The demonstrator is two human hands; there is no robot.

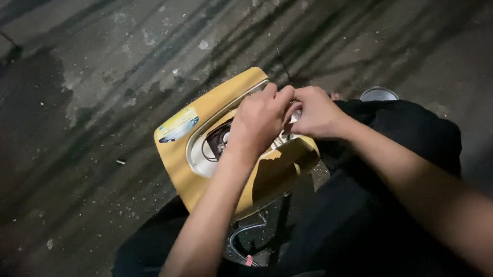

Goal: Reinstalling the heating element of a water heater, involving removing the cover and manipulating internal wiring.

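Observation:
A yellow appliance housing (193, 117) with a white oval opening and dark parts inside lies tilted between my knees on the concrete floor. My left hand (260, 121) rests over the opening with its fingers curled at the right rim. My right hand (313, 114) meets it there, fingers bent around a small light-coloured part that is mostly hidden by both hands. A pale sticker (178, 126) sits on the housing's upper left face. Thin wires (243, 237) trail out under the housing toward me.
My legs in black trousers (357, 206) frame the housing on both sides. A small round metal tin (378, 94) stands on the floor just right of my right hand. The stained concrete floor (122, 59) carries scattered debris and a thin rod's shadow.

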